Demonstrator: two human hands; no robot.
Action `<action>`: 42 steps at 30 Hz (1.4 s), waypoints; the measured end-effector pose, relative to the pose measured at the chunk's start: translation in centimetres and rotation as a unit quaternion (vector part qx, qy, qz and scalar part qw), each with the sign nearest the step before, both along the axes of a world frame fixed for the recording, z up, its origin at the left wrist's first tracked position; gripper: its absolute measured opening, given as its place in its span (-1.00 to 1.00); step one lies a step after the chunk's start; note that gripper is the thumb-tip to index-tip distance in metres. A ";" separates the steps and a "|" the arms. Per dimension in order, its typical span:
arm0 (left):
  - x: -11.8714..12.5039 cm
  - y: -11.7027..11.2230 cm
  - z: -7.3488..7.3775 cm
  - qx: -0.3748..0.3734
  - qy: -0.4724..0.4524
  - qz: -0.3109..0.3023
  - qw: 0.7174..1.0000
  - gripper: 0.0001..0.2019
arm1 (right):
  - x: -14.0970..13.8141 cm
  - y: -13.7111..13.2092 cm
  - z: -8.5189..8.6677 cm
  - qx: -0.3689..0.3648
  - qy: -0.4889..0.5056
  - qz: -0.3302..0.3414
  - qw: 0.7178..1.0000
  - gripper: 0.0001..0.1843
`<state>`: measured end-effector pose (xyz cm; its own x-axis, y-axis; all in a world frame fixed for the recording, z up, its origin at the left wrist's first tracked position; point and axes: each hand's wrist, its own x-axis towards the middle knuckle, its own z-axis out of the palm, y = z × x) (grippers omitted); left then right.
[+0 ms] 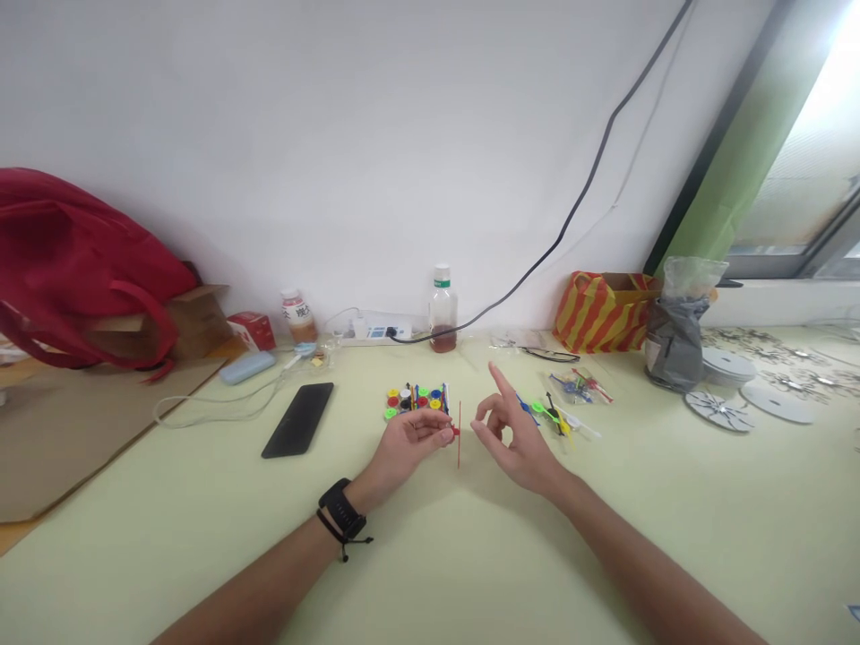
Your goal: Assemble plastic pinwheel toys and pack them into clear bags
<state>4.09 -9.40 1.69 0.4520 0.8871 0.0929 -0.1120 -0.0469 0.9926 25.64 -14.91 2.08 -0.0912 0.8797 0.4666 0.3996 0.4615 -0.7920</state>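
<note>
My left hand (417,435) pinches a small red plastic piece with a thin upright blade (459,434), seen edge-on like a spinner, between thumb and fingertips. Just right of it, my right hand (511,437) hovers apart with the index finger stretched out and the other fingers loosely bent, holding nothing. Beyond my left hand lie several coloured round plastic pieces and sticks (417,397). Beside my right hand are loose blue, green, black, yellow and white arrow-like pieces (561,418). A clear bag (581,385) with similar coloured parts lies behind them.
A black phone (297,421) and a pale blue power bank (247,367) with a cable lie left. A bottle (442,313) stands by the wall near a power strip (386,327). Right are a striped bag (601,313), a grey bag (674,336) and round discs (718,412).
</note>
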 end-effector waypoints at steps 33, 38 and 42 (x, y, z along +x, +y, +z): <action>0.0 -0.2 0.2 -0.005 -0.010 -0.014 1.000 -0.71 | -0.5 0.1 0.0 -0.114 -0.023 0.091 0.989 -0.37; 0.1 -0.2 0.0 0.016 -0.004 -0.009 1.000 -0.71 | -0.9 0.2 0.3 -0.124 0.034 0.081 0.988 -0.60; 0.1 -0.2 0.0 0.022 0.002 -0.024 0.999 -0.71 | -1.3 0.1 0.0 -0.149 0.065 0.098 0.982 -0.55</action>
<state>4.21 -9.64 1.71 0.4940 0.8599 0.1290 -0.1118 -0.0842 0.9901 24.39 -14.77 2.09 -0.2296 0.9502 0.2106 0.2127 0.2601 -0.9419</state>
